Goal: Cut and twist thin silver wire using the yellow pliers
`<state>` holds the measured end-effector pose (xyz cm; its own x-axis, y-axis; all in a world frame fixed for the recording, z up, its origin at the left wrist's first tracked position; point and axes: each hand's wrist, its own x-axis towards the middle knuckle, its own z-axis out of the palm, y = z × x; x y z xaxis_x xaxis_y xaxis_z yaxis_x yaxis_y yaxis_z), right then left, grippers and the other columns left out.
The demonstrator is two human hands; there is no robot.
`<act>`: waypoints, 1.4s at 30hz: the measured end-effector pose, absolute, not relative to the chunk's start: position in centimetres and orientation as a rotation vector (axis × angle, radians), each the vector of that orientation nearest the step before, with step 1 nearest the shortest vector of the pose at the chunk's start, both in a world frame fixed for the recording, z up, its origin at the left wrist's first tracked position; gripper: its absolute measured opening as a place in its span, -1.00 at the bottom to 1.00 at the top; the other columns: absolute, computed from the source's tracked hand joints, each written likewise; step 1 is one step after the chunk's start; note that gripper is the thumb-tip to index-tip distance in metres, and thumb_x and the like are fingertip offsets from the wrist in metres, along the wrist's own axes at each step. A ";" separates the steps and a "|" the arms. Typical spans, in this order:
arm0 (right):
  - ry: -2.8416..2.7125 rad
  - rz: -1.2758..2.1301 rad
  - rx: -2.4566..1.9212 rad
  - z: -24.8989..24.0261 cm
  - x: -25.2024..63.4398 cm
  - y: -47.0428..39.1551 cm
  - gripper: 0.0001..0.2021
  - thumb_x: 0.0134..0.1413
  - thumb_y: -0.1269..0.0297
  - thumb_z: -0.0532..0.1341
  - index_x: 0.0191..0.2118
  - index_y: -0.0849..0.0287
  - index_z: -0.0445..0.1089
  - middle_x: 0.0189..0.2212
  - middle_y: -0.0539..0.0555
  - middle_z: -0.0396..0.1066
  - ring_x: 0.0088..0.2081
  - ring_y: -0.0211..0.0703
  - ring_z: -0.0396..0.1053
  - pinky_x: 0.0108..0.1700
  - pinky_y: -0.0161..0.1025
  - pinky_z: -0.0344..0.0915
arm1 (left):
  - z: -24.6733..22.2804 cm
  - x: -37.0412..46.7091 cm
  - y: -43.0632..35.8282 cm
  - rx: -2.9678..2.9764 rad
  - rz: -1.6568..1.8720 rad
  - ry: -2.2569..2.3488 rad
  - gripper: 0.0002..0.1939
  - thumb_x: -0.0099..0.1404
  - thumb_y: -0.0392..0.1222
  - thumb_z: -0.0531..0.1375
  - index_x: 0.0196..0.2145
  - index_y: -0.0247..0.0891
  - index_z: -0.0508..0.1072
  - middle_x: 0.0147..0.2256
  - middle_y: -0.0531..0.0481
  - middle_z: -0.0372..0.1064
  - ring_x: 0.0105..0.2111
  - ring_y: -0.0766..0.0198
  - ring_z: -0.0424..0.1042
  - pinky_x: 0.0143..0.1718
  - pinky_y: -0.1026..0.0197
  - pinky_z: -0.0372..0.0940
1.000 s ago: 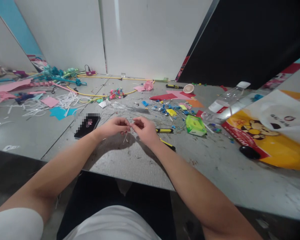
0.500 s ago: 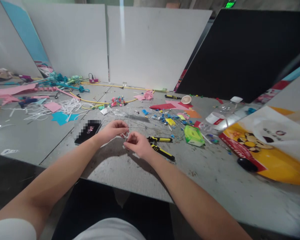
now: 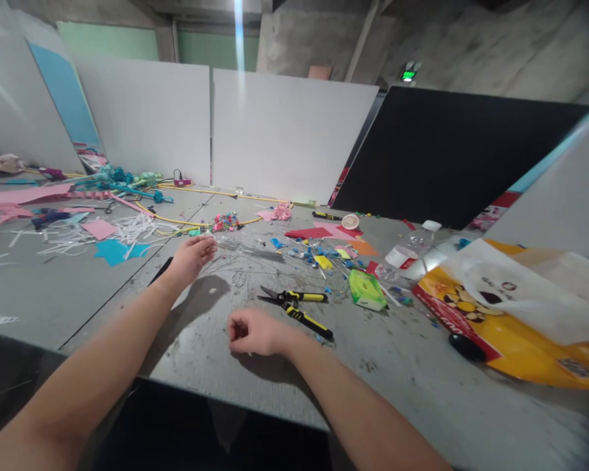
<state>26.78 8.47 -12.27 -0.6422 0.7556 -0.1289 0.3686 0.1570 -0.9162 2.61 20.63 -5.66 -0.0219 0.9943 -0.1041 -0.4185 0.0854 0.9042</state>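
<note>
My left hand (image 3: 192, 260) is raised above the table beside a bundle of thin clear or silvery wires (image 3: 255, 248). Its fingers are bent and close together; anything between the fingertips is too small to make out. Nearer to me, my right hand (image 3: 256, 332) rests low over the table with its fingers curled into a loose fist, and nothing shows in it. A small loop of thin wire (image 3: 239, 280) lies between the two hands. Just beyond the right hand are cutting pliers (image 3: 304, 306) with black and yellow handles, their jaws apart.
A dark phone (image 3: 160, 271) is partly hidden behind my left forearm. Paper strips (image 3: 137, 226) lie to the left. Right of the pliers are a green packet (image 3: 367, 290), a plastic bottle (image 3: 406, 252) and a yellow bag (image 3: 525, 327). White panels (image 3: 289, 131) stand behind.
My hands have come apart: the left moved away to the left, the right toward me. The wire loop and the pliers' jaws now show. The view has tilted up.
</note>
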 end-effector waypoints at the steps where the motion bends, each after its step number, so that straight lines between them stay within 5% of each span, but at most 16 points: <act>1: -2.117 1.508 -1.066 -12.2 26.9 8.4 -0.76 -0.06 0.38 0.50 -0.36 -0.09 0.48 -0.53 -0.22 0.52 -0.53 -0.11 0.51 -0.44 -0.23 0.35 | -5.5 2.2 21.1 0.764 1.394 0.974 -0.65 0.29 -0.32 0.69 -0.16 -0.19 0.63 -0.28 0.06 0.68 -0.29 0.36 0.63 -0.19 0.35 0.51; 5: -2.123 1.643 -1.012 -12.3 27.1 8.6 -0.80 -0.02 0.35 0.54 -0.31 -0.01 0.55 -0.46 -0.16 0.56 -0.43 -0.19 0.49 -0.32 -0.26 0.39 | -5.9 1.1 22.6 0.744 1.569 1.042 -0.65 0.19 -0.24 0.64 -0.19 -0.22 0.60 -0.32 0.06 0.63 -0.32 0.36 0.60 -0.21 0.34 0.48; 11: -1.511 1.360 -0.986 -13.0 27.3 10.7 -0.45 -0.04 0.15 0.64 0.07 -0.09 0.51 -0.29 -0.11 0.60 -0.30 -0.09 0.51 -0.19 -0.17 0.49 | -8.5 1.1 23.0 1.626 1.245 1.078 -0.67 0.14 0.06 0.59 -0.34 -0.17 0.61 -0.43 0.00 0.60 -0.37 0.19 0.54 -0.20 0.14 0.43; 17: -1.477 1.031 -1.251 -14.0 28.5 13.5 -0.74 -0.02 0.15 0.57 -0.24 -0.12 0.54 -0.30 0.03 0.64 -0.13 0.25 0.70 0.09 0.19 0.66 | -10.5 1.7 23.1 2.126 0.830 0.962 -0.82 0.21 -0.02 0.42 -0.36 -0.15 0.61 -0.34 -0.03 0.66 -0.26 0.10 0.61 -0.11 0.11 0.45; 26: -1.781 0.914 -1.475 -14.4 28.8 13.6 -0.92 0.20 0.14 0.52 -0.24 -0.26 0.68 -0.08 0.03 0.88 0.13 0.48 0.85 0.32 0.36 0.68 | -10.8 1.4 23.8 2.021 0.794 0.942 -0.75 0.13 0.02 0.48 -0.39 -0.18 0.61 -0.39 -0.01 0.58 -0.29 0.14 0.49 -0.14 0.13 0.37; 33: -1.894 0.806 -1.599 -14.4 28.4 13.9 -0.68 0.38 0.18 0.44 0.05 -0.45 0.87 0.10 0.01 0.94 0.25 0.42 0.86 0.38 0.30 0.69 | -11.1 3.8 21.7 1.542 0.840 0.810 -0.48 0.05 0.16 0.73 -0.27 -0.15 0.62 -0.42 0.04 0.62 -0.39 0.17 0.55 -0.19 0.11 0.45; 38: -1.929 0.796 -1.642 -13.8 27.8 13.5 -0.57 0.38 0.25 0.42 0.09 -0.55 0.91 0.13 -0.06 0.94 0.29 0.40 0.87 0.33 0.25 0.71 | -11.1 5.1 20.2 1.371 0.858 0.781 -0.47 -0.06 0.05 0.82 -0.29 -0.14 0.69 -0.32 0.02 0.71 -0.32 0.15 0.60 -0.13 0.06 0.54; 42: -1.975 0.789 -1.643 -13.3 27.7 13.0 -0.59 0.40 0.28 0.41 0.03 -0.50 0.93 0.16 -0.07 0.94 0.31 0.38 0.86 0.34 0.21 0.70 | -11.3 5.5 20.1 1.394 0.822 0.792 -0.40 -0.11 0.14 0.86 -0.32 -0.19 0.71 -0.37 -0.03 0.68 -0.36 0.18 0.57 -0.21 0.12 0.46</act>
